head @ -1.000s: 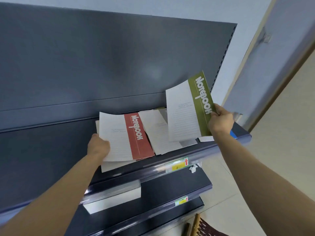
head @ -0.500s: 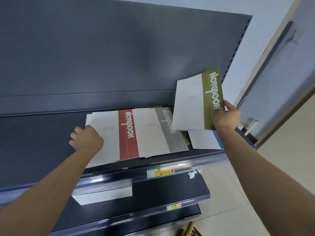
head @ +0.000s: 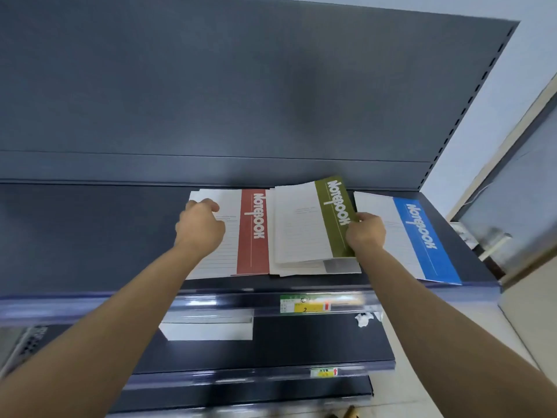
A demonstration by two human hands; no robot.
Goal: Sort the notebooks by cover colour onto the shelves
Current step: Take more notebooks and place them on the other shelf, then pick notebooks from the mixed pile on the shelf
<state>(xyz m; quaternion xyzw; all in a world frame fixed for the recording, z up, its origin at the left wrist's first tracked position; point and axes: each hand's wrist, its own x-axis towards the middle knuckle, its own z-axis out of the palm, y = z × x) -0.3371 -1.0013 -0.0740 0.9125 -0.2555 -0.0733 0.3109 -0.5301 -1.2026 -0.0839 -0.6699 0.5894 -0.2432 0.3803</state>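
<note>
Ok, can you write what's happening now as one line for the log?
left hand: rests on red notebook | right hand: grips green notebook over middle pile | blue notebook: flat at right

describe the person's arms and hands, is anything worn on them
The left forearm and right forearm are bare right up to the frame edge, with no sleeves in view. The left hand and right hand wear no gloves. No watch, bracelet or ring shows on either.
</note>
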